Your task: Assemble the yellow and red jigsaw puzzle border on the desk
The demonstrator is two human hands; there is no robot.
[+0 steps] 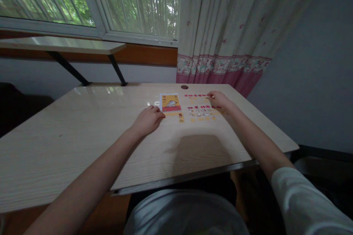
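A picture card (171, 103) with a white animal on yellow and red lies on the table. Just below it, a few joined jigsaw pieces (181, 116) form a narrow yellow corner strip. My left hand (149, 119) rests beside the card's lower left, fingers loosely bent and apart, fingertips touching the strip's left end. Loose jigsaw pieces lie in rows to the right: red ones (193, 95) at the top, white ones (203, 112) lower down and yellow ones (204, 119) nearest me. At the top row's right end, my right hand (217, 99) pinches what looks like a small jigsaw piece.
The pale wooden table (91, 132) stretches far to the left. A raised shelf (82, 46) on black supports stands at its back left. Behind are a window and a curtain (220, 36). A round cable hole (184, 87) sits near the back edge.
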